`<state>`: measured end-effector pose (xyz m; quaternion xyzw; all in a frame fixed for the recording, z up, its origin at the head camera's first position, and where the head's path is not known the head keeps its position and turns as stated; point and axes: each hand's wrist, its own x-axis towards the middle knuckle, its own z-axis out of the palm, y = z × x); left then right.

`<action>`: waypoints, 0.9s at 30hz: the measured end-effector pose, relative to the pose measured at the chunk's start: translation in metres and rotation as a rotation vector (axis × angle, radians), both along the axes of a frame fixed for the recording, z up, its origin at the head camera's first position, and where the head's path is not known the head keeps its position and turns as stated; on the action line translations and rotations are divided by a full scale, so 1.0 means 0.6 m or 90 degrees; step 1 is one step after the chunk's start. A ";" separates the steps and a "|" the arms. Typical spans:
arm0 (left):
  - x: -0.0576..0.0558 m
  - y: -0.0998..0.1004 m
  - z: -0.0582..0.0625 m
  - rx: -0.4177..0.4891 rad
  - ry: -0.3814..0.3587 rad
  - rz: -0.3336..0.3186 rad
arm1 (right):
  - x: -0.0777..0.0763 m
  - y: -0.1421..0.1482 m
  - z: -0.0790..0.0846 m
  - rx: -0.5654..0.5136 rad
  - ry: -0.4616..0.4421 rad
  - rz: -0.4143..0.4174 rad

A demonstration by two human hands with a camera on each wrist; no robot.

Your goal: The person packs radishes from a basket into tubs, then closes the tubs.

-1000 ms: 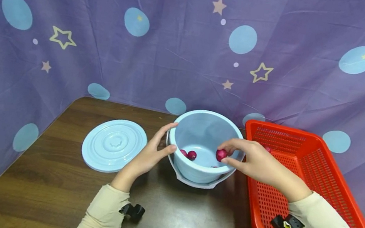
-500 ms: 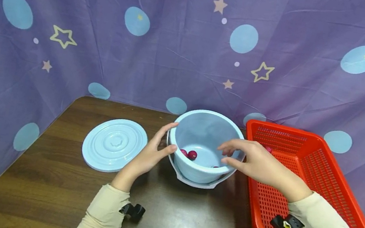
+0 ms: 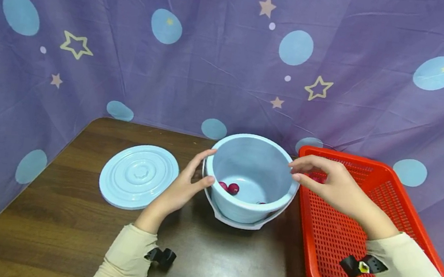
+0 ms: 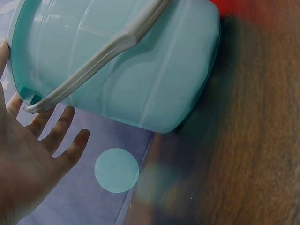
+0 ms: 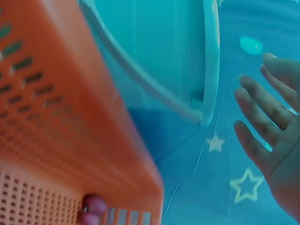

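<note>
A light blue bucket [image 3: 245, 212] stands upright, its grey-white handle [image 4: 103, 51] folded down at the front. On its floor lie small round magenta-red, radish-like pieces [image 3: 233, 189]; one is mostly hidden by the front wall. My left hand [image 3: 180, 189] rests against the left rim, fingers nearly straight and thumb apart. Near the right rim hovers my right hand [image 3: 334, 185], holding nothing, with fingers loosely bent; in the right wrist view they spread apart from the bucket. Below and beyond that hand, more red pieces [image 5: 93, 210] sit in a far corner of the red basket [image 3: 383, 173].
A round light blue lid [image 3: 140, 176] lies flat on the brown wooden table [image 3: 63, 234], left of the bucket. The slotted basket stands close along the bucket's right side. Behind the table hangs a purple curtain [image 3: 212, 85] with stars and dots.
The right hand let a red piece go inside the bucket, then rose and moved right, out over the rim toward the basket. The left hand stayed on the left rim.
</note>
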<state>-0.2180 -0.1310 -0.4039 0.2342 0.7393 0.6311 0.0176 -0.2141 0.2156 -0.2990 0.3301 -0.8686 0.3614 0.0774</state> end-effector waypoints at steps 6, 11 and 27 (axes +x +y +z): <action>0.001 0.000 0.001 0.000 0.002 0.000 | -0.014 0.035 -0.012 -0.002 -0.026 -0.070; 0.000 0.000 0.002 0.001 0.001 -0.002 | -0.032 0.064 -0.030 0.003 -0.057 -0.124; 0.001 0.000 0.001 0.000 -0.006 -0.001 | -0.085 0.135 -0.097 0.010 -0.121 -0.227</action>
